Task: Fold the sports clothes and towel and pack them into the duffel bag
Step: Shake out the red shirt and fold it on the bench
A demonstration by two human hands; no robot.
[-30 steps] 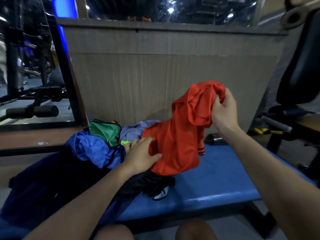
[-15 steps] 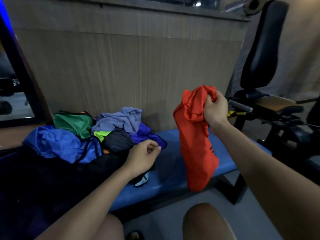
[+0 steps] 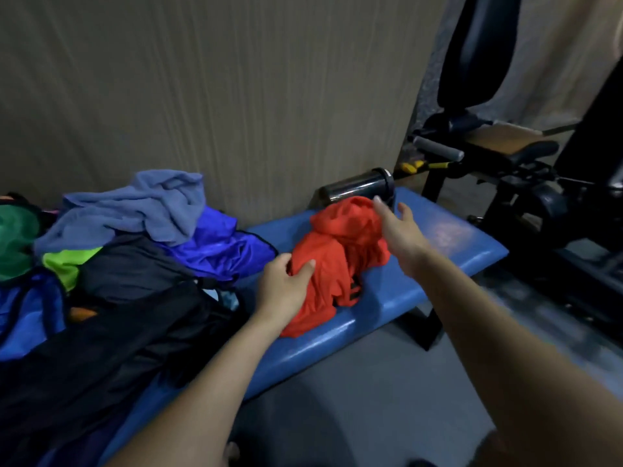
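Red crumpled shirt [image 3: 332,261] on padded bench [image 3: 448,241]

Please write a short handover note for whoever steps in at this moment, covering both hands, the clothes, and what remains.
Left hand: grips the near edge of the crumpled red sports shirt.
Right hand: open, fingers straight, at the shirt's far side.
The shirt lies bunched on the blue padded bench, apart from the pile: grey-blue towel, shiny blue garment, black garments, green garment.
A dark cylinder bottle lies behind the shirt.
Done: nothing folded.
Left: spread and fold the shirt, fold the rest, pack everything; the bag is not clearly identifiable.
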